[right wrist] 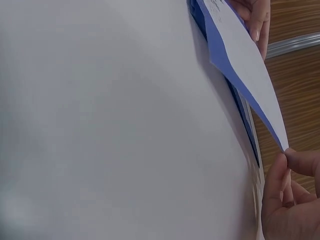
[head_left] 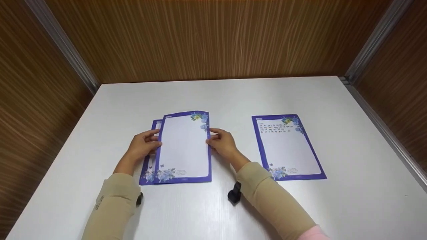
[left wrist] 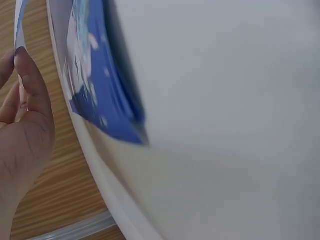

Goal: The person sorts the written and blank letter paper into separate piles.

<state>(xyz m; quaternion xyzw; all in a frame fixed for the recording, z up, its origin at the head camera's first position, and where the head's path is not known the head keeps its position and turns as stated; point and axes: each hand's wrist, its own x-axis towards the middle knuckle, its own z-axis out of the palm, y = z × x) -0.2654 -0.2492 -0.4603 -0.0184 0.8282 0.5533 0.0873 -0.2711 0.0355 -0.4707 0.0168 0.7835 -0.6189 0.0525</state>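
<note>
Both hands hold one sheet of stationery paper point(head_left: 185, 146) with a purple border, flowers at two corners and a blank middle. My left hand point(head_left: 143, 145) pinches its left edge, and my right hand point(head_left: 223, 143) pinches the right edge between thumb and fingers. Beneath it, shifted left, lies a stack of like sheets point(head_left: 147, 176), mostly covered. In the right wrist view the held sheet point(right wrist: 245, 65) bows and is raised off the stack. The left wrist view shows the stack's corner point(left wrist: 112, 110) on the table, with several layers visible.
Right of the hands, a matching sheet with handwritten lines point(head_left: 287, 150) near its top lies flat on the white table point(head_left: 213, 96). Wood-grain panels point(head_left: 213, 40) stand behind and at both sides. Black wrist devices point(head_left: 234, 195) sit at the beige sleeves.
</note>
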